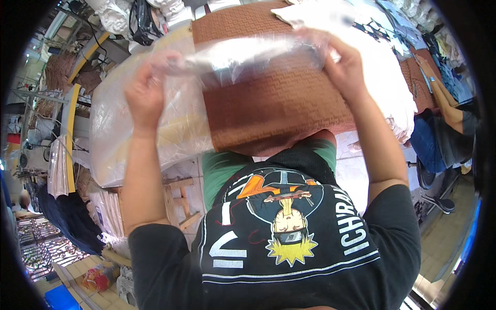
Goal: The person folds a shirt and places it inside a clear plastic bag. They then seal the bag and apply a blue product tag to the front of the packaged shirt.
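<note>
A clear plastic bag [235, 56] is stretched sideways between my hands, raised over the table. My left hand [147, 90] is closed on the bag's left end, its fingertips smeared by motion. At the other end my right hand [341, 62] grips the bag with its fingers pinched together. Whether anything lies inside the bag I cannot tell, because of glare and blur. Beneath the bag spreads a brown textured cover [271, 116] on the table. Under my left hand, a large sheet of clear plastic [116, 119] covers the table's left part.
White cloth [385, 95] is heaped along the table's right side, with a white piece [305, 15] at the far edge. A black bag [142, 23] stands at the far left. Another person's arm [439, 88] reaches in at the right. Dark cloth [67, 217] hangs at left.
</note>
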{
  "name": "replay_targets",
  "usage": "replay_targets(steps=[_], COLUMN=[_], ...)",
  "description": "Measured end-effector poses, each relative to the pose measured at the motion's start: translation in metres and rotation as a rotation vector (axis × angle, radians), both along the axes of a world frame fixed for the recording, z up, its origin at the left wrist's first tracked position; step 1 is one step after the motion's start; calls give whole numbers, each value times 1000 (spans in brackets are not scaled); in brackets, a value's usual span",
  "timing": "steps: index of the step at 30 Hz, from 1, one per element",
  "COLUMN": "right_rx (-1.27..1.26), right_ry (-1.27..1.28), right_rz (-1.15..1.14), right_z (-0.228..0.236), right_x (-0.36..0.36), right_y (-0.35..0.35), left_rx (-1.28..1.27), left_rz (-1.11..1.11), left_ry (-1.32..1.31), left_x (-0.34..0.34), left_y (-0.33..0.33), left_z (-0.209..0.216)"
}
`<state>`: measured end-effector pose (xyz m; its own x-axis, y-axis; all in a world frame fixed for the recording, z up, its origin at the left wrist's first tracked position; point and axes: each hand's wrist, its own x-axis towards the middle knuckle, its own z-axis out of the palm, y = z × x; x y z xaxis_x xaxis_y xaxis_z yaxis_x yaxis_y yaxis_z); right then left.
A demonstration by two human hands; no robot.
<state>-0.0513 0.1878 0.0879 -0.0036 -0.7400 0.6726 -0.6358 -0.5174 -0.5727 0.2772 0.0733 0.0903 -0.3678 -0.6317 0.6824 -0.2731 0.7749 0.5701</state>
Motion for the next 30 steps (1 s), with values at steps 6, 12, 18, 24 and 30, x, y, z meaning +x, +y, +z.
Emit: replay_targets(steps=[6,12,18,24,30], right_rx=[145,87,-45,-77,320], right_ry=[-277,-293,-311,-112,84], right_rz=[148,44,69,-106,-201], right_z=[105,68,99,38,-102], right_x=[-29,-43,-51,-31,-41], right_y=[-50,-85,-82,-31,36], left_rx=[271,524,342,139,143], left_rz=[-178,-171,-245,-177,-107], left_ry=[215,192,249,132,-457], left_x=[-14,-34,-50,-36,1], left_y=[-37,-60,-67,-35,14], left_z=[115,85,103,39,-98])
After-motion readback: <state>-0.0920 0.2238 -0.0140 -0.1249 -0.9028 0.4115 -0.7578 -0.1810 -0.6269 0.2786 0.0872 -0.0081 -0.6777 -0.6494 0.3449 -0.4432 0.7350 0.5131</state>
